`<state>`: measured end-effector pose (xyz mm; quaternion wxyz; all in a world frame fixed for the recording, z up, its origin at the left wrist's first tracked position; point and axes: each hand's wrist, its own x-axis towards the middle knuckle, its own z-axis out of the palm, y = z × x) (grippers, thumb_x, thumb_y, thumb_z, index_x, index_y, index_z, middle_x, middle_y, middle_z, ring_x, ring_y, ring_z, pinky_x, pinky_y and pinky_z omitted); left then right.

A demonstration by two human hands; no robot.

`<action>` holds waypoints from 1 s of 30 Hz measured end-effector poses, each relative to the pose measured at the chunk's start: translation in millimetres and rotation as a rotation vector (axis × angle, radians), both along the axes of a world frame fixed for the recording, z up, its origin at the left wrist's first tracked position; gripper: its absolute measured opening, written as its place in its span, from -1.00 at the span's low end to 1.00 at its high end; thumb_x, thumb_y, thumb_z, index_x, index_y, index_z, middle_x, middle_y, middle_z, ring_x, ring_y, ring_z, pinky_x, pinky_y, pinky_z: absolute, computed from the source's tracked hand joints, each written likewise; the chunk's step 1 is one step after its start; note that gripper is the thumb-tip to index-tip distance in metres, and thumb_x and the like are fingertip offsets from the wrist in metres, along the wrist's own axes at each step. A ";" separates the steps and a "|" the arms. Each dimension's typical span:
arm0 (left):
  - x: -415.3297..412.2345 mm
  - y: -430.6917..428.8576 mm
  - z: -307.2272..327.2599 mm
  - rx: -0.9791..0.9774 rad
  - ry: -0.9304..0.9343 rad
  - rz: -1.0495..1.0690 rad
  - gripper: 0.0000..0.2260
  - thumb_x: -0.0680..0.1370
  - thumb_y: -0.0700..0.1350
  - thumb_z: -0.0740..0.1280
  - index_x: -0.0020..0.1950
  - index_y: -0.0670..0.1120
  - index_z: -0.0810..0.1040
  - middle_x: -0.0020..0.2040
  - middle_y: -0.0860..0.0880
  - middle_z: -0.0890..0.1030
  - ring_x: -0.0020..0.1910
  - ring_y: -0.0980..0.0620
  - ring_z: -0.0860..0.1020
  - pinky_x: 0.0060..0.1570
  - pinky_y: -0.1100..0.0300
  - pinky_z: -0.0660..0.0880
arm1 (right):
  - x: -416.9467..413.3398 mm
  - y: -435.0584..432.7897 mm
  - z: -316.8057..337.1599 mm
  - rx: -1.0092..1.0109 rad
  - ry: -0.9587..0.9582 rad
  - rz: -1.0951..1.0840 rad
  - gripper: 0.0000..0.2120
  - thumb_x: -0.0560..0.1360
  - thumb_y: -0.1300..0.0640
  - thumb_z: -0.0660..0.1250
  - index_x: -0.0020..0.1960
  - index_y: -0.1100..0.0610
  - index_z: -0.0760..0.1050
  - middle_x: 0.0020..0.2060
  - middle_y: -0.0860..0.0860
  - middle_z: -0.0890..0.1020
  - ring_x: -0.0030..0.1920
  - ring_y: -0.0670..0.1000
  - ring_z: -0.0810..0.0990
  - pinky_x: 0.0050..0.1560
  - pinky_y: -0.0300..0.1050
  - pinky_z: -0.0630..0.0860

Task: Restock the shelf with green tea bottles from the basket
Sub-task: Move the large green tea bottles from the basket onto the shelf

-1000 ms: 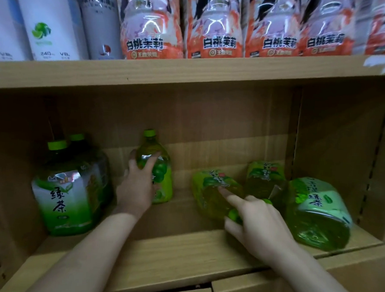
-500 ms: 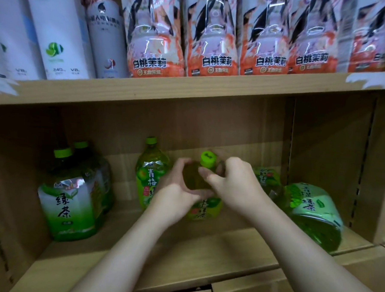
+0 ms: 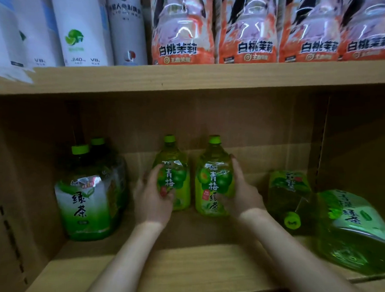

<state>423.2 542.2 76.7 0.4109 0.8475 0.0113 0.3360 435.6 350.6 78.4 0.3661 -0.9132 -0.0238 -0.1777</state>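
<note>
Holding 2 upright green tea bottles just beside each other at the middle of the lower shelf (image 3: 181,263), green caps up and labels turned outward, with a narrow gap between them. Gripping the left bottle (image 3: 174,178) from its 9 o'clock side with the left hand (image 3: 153,201), thumb laid on the label. Gripping the right bottle (image 3: 214,185) from its 3 o'clock side with the right hand (image 3: 240,197), fingers wrapped up its flank. Looks like squaring the pair: taken from the outer sides so as to leave the inner sides free to close up and to keep most of each label readable. Standing at 9 o'clock of the pair, well apart: 2 big bottles (image 3: 83,202) of green tea, 1 behind the other, probably set deep to start a row. Lying on their sides at 3 to 4 o'clock: a tipped bottle (image 3: 287,195) with its cap pointing outward and, just beside it at its 3 o'clock, a second tipped bottle (image 3: 348,225) showing its base; likely laid there only to be stood up in turn. Up at 12 o'clock, on the board above: orange-labelled bottles (image 3: 184,33) and, toward 11 o'clock, white containers (image 3: 82,24). No basket in view. Probably next: letting go of the pair and standing the tipped ones beside it.
</note>
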 end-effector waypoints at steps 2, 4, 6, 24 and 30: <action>0.8 0.2 -6.9 -0.076 0.086 -0.168 -0.41 0.48 -0.27 0.40 0.45 0.05 0.31 0.24 0.00 0.47 0.15 0.15 0.36 -0.02 0.47 0.25 | 5.0 2.5 -1.8 0.046 -0.030 0.020 -0.05 0.43 0.03 0.42 0.47 -0.30 -0.23 0.21 0.17 0.55 0.20 0.23 0.54 0.23 0.06 0.45; 5.7 1.9 -13.0 -0.086 0.084 -0.203 -0.41 0.49 -0.26 0.39 0.45 0.08 0.30 0.21 0.03 0.48 0.11 0.20 0.34 -0.10 0.50 0.22 | 11.6 6.6 -4.6 0.096 -0.063 0.049 -0.05 0.41 0.06 0.43 0.47 -0.31 -0.20 0.21 0.17 0.55 0.23 0.22 0.53 0.25 0.10 0.45; 7.2 3.8 -15.2 -0.096 0.062 -0.195 -0.41 0.49 -0.26 0.39 0.45 0.08 0.31 0.18 0.06 0.44 0.11 0.20 0.33 -0.11 0.51 0.20 | 16.8 12.6 -6.7 0.121 -0.094 0.047 -0.04 0.39 0.07 0.45 0.47 -0.29 -0.17 0.19 0.15 0.58 0.21 0.19 0.55 0.23 0.11 0.48; -1.4 12.5 -14.3 0.247 0.263 0.036 -0.33 0.46 -0.11 0.35 0.47 0.31 0.15 0.53 -0.07 0.12 0.37 -0.13 0.37 0.22 0.12 0.42 | -8.7 42.1 12.7 -0.080 -0.067 0.075 -0.20 0.47 0.26 0.29 0.51 -0.20 -0.04 0.48 0.15 0.18 0.32 0.24 0.44 0.27 0.02 0.43; 6.9 9.0 -22.3 0.320 0.288 0.008 -0.29 0.46 -0.13 0.34 0.49 0.30 0.11 0.56 -0.08 0.02 0.42 -0.19 0.25 0.36 0.12 0.30 | -10.5 51.7 4.6 -0.287 0.032 0.026 -0.26 0.50 0.13 0.25 0.49 -0.28 -0.07 0.51 0.13 -0.12 0.28 0.29 0.44 0.25 0.06 0.43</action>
